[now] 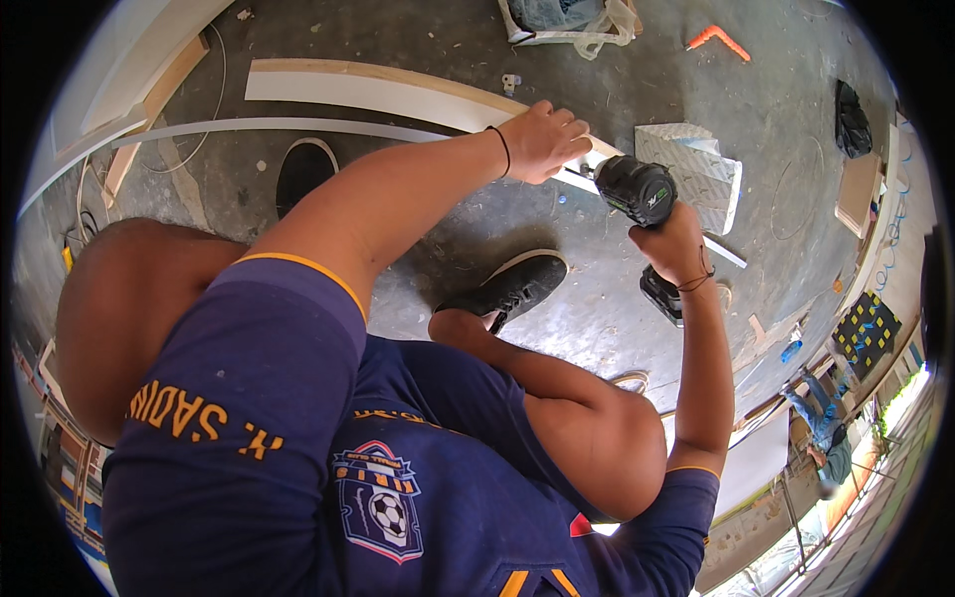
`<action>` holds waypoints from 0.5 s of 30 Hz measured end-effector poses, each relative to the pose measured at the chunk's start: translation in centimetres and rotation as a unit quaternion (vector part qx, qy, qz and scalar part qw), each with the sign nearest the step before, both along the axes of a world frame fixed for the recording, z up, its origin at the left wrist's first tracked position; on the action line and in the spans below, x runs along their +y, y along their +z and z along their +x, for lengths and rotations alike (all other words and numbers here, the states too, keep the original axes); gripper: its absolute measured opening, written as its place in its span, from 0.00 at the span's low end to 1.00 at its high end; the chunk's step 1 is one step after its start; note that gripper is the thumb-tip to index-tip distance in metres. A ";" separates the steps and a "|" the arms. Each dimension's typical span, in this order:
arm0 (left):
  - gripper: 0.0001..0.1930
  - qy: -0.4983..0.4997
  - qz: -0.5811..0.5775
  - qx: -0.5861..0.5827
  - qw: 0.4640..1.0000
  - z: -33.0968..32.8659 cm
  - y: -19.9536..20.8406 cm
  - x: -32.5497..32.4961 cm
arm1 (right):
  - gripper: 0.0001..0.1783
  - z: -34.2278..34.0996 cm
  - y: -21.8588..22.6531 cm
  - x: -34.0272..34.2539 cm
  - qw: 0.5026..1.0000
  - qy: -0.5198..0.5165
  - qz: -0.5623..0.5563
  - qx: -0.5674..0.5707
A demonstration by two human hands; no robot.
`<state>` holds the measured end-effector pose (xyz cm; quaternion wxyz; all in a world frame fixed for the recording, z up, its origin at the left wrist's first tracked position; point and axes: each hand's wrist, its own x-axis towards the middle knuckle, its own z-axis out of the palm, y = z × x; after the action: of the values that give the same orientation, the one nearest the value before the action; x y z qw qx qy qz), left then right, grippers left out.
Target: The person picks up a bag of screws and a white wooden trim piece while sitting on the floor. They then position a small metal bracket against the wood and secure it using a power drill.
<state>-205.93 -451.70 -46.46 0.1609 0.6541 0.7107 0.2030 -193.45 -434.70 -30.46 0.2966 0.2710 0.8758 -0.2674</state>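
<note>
A long white board (373, 97) with a bare wooden edge lies across the floor in front of me. My left hand (542, 142) has its fingers curled over the right end of this board. My right hand (673, 244) is wrapped round the handle of a black cordless drill (637, 189). The drill's nose points left at the board's end, close to my left fingers. Whether its bit touches the board cannot be made out. Below my right hand, the drill's battery (662, 296) shows.
A metal hinge (510, 84) lies beyond the board. Right of it are a patterned carton (701, 179) and an orange angled piece (718, 40). A tray with plastic bags (567, 38) stands at the top. Another person (834, 453) is far right. My shoe (512, 284) is near the board.
</note>
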 end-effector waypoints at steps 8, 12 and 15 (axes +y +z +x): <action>0.36 0.059 -0.009 0.061 0.996 2.2 0.3 0.4 | 0.14 2.2 -2.6 -0.5 0.996 -0.058 -0.068 0.021; 0.42 0.061 -0.038 0.062 0.995 2.0 0.3 0.3 | 0.14 3.6 -3.4 -0.8 0.991 -0.077 -0.083 0.071; 0.41 0.064 -0.053 0.062 0.995 1.8 0.5 0.7 | 0.13 4.3 -3.1 -1.7 0.987 -0.099 -0.073 0.100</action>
<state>-204.12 -451.02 -45.93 0.1374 0.6090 0.7695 0.1343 -189.18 -436.41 -33.61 0.1983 0.3062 0.8481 -0.3843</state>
